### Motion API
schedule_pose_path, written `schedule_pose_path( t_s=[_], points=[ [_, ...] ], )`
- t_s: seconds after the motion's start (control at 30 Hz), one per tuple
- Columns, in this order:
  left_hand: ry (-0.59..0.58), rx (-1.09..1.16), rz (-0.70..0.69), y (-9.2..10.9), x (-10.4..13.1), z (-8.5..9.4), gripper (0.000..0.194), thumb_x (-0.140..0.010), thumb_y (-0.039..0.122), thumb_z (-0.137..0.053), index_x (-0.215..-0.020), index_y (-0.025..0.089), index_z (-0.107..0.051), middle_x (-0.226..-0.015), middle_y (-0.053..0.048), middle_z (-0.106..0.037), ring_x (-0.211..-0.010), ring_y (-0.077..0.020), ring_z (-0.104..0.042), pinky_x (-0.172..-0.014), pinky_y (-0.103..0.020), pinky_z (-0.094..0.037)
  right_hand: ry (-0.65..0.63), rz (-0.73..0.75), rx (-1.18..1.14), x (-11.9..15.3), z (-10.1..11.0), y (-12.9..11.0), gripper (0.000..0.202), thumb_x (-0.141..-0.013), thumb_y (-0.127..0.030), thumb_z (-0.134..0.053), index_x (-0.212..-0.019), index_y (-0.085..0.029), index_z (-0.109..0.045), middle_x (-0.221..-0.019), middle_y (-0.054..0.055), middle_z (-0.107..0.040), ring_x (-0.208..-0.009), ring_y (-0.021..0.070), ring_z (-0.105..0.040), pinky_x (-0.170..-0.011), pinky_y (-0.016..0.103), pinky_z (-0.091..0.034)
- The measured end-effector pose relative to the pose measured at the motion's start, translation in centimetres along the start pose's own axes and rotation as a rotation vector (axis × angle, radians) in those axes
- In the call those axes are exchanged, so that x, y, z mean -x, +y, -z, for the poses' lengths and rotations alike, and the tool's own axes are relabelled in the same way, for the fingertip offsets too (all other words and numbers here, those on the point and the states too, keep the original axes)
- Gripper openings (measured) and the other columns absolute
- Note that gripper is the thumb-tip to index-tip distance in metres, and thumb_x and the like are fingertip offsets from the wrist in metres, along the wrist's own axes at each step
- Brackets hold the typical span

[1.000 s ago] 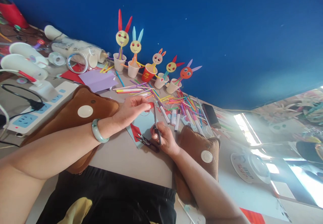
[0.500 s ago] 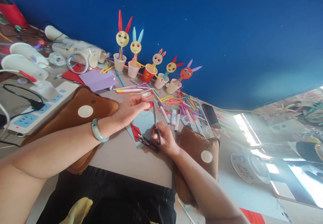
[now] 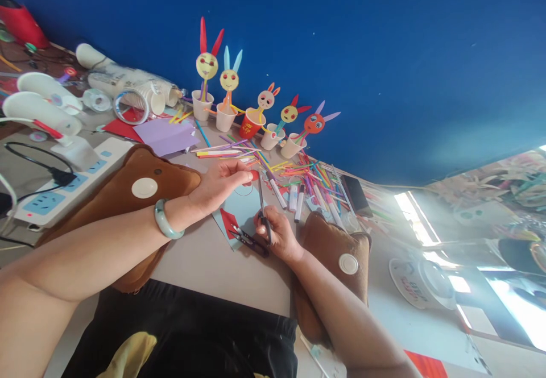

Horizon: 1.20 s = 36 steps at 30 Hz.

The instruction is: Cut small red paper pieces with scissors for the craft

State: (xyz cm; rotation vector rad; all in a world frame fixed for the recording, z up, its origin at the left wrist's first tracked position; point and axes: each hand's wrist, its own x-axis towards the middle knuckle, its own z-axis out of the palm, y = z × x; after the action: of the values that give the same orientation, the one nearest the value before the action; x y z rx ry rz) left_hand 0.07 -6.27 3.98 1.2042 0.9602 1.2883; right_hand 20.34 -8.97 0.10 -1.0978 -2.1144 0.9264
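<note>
My left hand (image 3: 222, 186), with a jade bangle on its wrist, pinches a small piece of red paper (image 3: 255, 175). A pair of scissors (image 3: 263, 202) is in my right hand (image 3: 279, 235), its blades pointing up beside the red piece; whether they touch it I cannot tell. Below both hands lies light blue paper (image 3: 244, 206) with a round outline drawn on it. A red paper scrap (image 3: 228, 220) and black thread snips (image 3: 249, 241) rest on the blue paper's lower part, close to my right hand.
Several paper cups with rabbit-faced figures, one a red cup (image 3: 251, 123), line the blue wall. Coloured sticks (image 3: 294, 167) and markers (image 3: 300, 203) lie scattered before them. Brown plush warmers (image 3: 174, 176) flank my arms. A power strip (image 3: 55, 187) and purple paper (image 3: 166, 135) are at left.
Almost nothing differs. The red piece in my left hand and the scissors' blades have shifted very slightly; both hands keep their hold.
</note>
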Motion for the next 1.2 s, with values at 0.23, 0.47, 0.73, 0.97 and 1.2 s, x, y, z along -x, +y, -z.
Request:
schedule_pose_path(
  t_s=[0.23,0.47,0.73,0.97,1.2],
  points=[
    [0.015,0.012,-0.02,0.31,-0.04,-0.09,0.017,-0.075,0.032,-0.064,-0.066,0.018,-0.06,-0.067,0.0,-0.061,-0.071,-0.0145,-0.058,-0.07,-0.028,-0.047,0.0,0.03,0.001,0.0,-0.05,0.08,0.062,-0.08,-0.08,-0.045,-0.063,-0.02,-0.053,-0.063,0.003,-0.057,-0.067,0.0185,-0.05,-0.072,0.035,-0.041],
    [0.02,0.015,-0.041,0.1,-0.17,-0.04,0.017,-0.076,0.031,-0.065,-0.066,0.018,-0.061,-0.067,0.0,-0.062,-0.071,-0.0146,-0.059,-0.069,-0.028,-0.047,-0.003,0.018,0.005,0.01,-0.03,0.18,0.059,-0.082,-0.076,-0.048,-0.063,-0.02,-0.054,-0.062,0.003,-0.056,-0.07,0.0195,-0.051,-0.069,0.033,-0.04],
    [0.039,0.018,-0.033,0.22,-0.22,-0.1,0.018,-0.077,0.033,-0.066,-0.07,0.016,-0.063,-0.068,0.0,-0.061,-0.071,-0.0134,-0.058,-0.069,-0.027,-0.047,-0.004,0.009,0.013,0.02,0.0,0.41,0.06,-0.081,-0.077,-0.048,-0.063,-0.02,-0.053,-0.063,0.004,-0.058,-0.07,0.019,-0.05,-0.069,0.032,-0.041],
    [0.02,-0.019,-0.045,0.25,-0.12,-0.08,0.022,-0.078,0.036,-0.065,-0.07,0.016,-0.064,-0.069,-0.001,-0.061,-0.072,-0.0136,-0.057,-0.07,-0.027,-0.046,0.004,0.017,0.019,-0.02,-0.04,0.31,0.06,-0.082,-0.076,-0.048,-0.062,-0.02,-0.053,-0.062,0.004,-0.057,-0.07,0.0189,-0.051,-0.068,0.033,-0.041],
    [-0.026,-0.062,-0.028,0.03,0.0,0.06,0.025,-0.08,0.04,-0.065,-0.071,0.016,-0.063,-0.07,0.0,-0.06,-0.07,-0.0126,-0.054,-0.067,-0.027,-0.042,0.0,0.014,-0.002,0.0,-0.04,0.38,0.062,-0.08,-0.079,-0.046,-0.064,-0.02,-0.054,-0.062,0.003,-0.056,-0.07,0.0188,-0.049,-0.066,0.032,-0.039]
  ],
)
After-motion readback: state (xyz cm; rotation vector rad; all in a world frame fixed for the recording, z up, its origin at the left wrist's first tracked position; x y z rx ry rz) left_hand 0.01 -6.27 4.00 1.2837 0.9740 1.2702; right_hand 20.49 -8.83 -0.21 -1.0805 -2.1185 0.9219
